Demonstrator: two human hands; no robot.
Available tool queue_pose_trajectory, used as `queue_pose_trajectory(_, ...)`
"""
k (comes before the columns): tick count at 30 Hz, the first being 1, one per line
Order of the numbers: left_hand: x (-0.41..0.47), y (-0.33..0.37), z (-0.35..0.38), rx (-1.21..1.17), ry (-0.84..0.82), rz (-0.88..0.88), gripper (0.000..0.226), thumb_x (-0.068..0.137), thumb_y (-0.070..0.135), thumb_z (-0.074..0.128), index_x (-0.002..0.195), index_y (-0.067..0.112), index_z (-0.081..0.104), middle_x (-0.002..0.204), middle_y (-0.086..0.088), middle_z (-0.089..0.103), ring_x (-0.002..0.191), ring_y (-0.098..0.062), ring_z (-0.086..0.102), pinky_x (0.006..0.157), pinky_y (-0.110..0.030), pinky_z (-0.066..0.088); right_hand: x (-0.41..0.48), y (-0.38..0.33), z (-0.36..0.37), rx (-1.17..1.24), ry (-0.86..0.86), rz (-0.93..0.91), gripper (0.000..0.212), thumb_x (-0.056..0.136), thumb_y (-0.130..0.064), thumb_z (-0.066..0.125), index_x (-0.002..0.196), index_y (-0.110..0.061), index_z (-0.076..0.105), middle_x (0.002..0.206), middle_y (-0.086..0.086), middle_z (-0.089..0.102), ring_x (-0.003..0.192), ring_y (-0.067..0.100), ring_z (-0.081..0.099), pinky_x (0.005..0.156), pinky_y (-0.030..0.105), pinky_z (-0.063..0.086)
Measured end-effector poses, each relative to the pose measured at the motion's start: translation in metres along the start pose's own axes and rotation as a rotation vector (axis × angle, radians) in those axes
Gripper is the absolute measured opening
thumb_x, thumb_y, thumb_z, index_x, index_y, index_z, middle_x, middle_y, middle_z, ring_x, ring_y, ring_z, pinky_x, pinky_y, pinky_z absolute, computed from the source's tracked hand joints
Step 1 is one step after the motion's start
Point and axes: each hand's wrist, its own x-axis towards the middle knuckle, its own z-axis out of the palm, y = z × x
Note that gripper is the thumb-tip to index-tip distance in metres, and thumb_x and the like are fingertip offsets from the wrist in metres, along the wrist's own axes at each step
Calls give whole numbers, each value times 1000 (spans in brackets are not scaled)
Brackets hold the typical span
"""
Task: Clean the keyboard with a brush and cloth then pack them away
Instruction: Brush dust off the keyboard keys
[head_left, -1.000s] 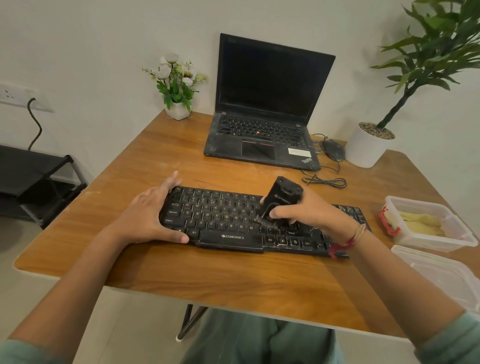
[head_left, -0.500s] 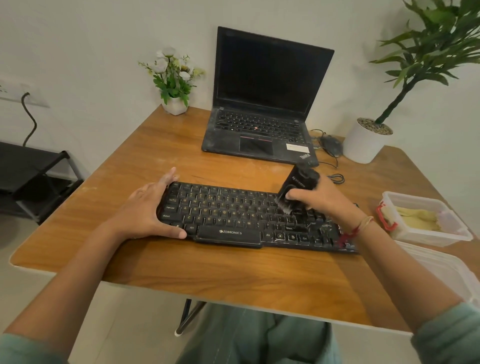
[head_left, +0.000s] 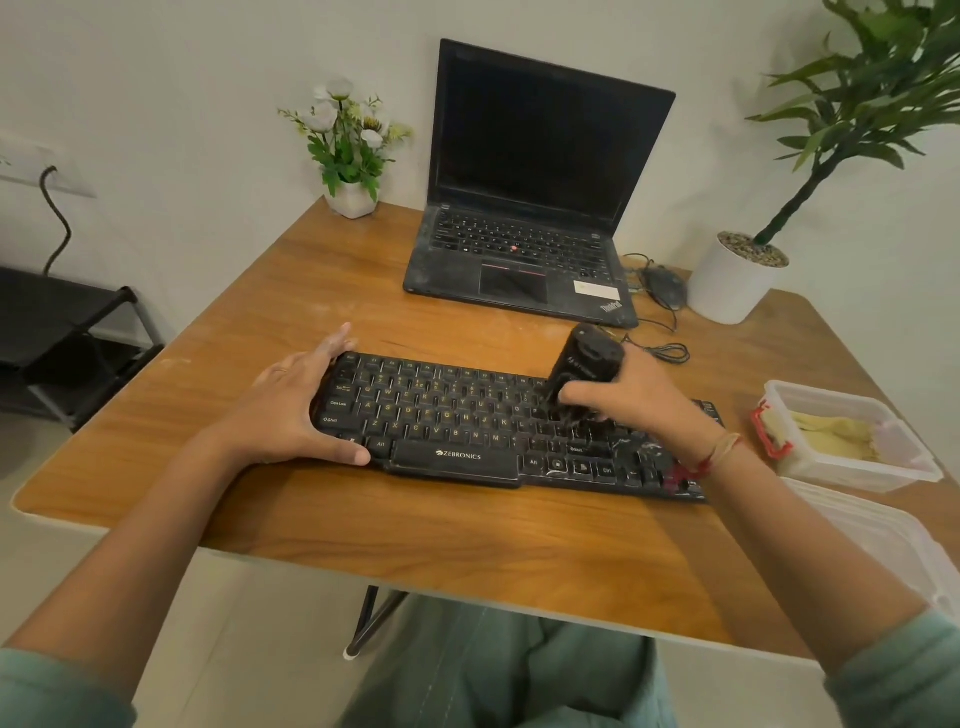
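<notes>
Keyboard (head_left: 467, 421) on table (head_left: 467, 545), laptop (head_left: 524, 249) behind, container (head_left: 893, 467) at its right.

Both arms reach out from the near side. They are bare from the green sleeves (head_left: 52, 691) up to the wrists.

The left arm comes in from the near left. The left grip (head_left: 296, 410) lies palm down on the left end of the keyboard (head_left: 457, 415). Its fingers (head_left: 324, 356) are nearly straight and point to the far side. Its thumb (head_left: 353, 457) sticks out to the right along the near edge.

The right arm comes in from the near right. A red and tan thread (head_left: 711, 457) goes round its wrist. The right grip (head_left: 639, 405) is curled round the brush (head_left: 587, 369), with the back of the hand up. The two grips are well apart.
</notes>
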Motion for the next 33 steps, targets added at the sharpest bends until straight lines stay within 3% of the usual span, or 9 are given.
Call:
queue_pose_trajectory(3, 1, -1, 1, -2, 1, 6, 140, 34, 93, 58, 147, 46, -8, 150, 25, 19, 141, -15, 21, 113, -41, 16, -12, 0, 8, 106, -238, -45, 33, 76, -20, 74, 107, -21, 62, 100, 3, 71, 89, 20, 68, 67, 31, 56)
queue_pose_trajectory(9, -1, 2, 0, -16, -3, 3, 142, 32, 94, 57, 148, 44, -6, 144, 30, 16, 140, -11, 20, 112, -38, 15, 6, 10, -7, 81, 68, 80, 36, 70, -27, 76, 101, -13, 62, 92, 6, 70, 84, 22, 68, 72, 39, 59)
queue_pose_trajectory(12, -1, 3, -1, -13, -5, -1, 141, 30, 96, 55, 147, 45, -6, 143, 29, 16, 140, -12, 21, 112, -39, 14, -10, -3, 17, 160, -241, 5, 40, 74, -16, 75, 110, -11, 58, 99, 6, 69, 88, 22, 68, 58, 21, 53)
queue_pose_trajectory(14, -1, 3, 0, -17, -5, 0, 141, 29, 97, 54, 146, 47, -6, 142, 29, 16, 140, -13, 21, 112, -39, 14, -11, -5, 20, 122, -333, -30, 36, 76, -14, 74, 108, -14, 58, 99, 5, 68, 89, 21, 68, 57, 20, 52)
queue_pose_trajectory(19, -1, 2, 0, -10, -12, 4, 139, 30, 96, 54, 145, 49, -7, 142, 30, 16, 140, -12, 21, 112, -39, 15, 5, -1, -8, 67, 69, 47, 23, 78, -20, 72, 93, -21, 55, 87, -1, 66, 80, 18, 67, 71, 32, 59)
queue_pose_trajectory(24, -1, 1, 0, -16, -8, 10, 134, 30, 96, 54, 141, 53, -7, 140, 30, 16, 139, -12, 21, 111, -37, 15, -8, -2, 16, 161, -286, 17, 51, 67, -29, 77, 112, -15, 59, 102, 5, 70, 90, 20, 68, 57, 23, 53)
queue_pose_trajectory(26, 0, 0, 0, -17, -10, 12, 134, 31, 95, 55, 142, 53, -7, 141, 30, 16, 139, -13, 21, 111, -38, 15, -2, -1, 6, 184, -196, 48, 39, 74, -20, 75, 108, -17, 56, 102, 5, 67, 88, 17, 67, 56, 19, 51)
queue_pose_trajectory(30, 0, -1, 1, -14, -6, 14, 132, 33, 93, 57, 142, 53, -7, 140, 31, 15, 138, -11, 20, 111, -38, 15, 9, 1, -6, 69, 84, 74, 27, 75, -23, 74, 95, -19, 57, 94, 7, 68, 83, 20, 67, 68, 34, 59)
queue_pose_trajectory(33, 0, -1, 1, -8, -8, 12, 132, 33, 93, 57, 142, 54, -6, 141, 30, 16, 139, -12, 21, 111, -39, 16, 0, -8, 16, 132, -220, 17, 43, 70, -24, 77, 106, -15, 56, 98, 5, 68, 87, 19, 68, 58, 22, 53)
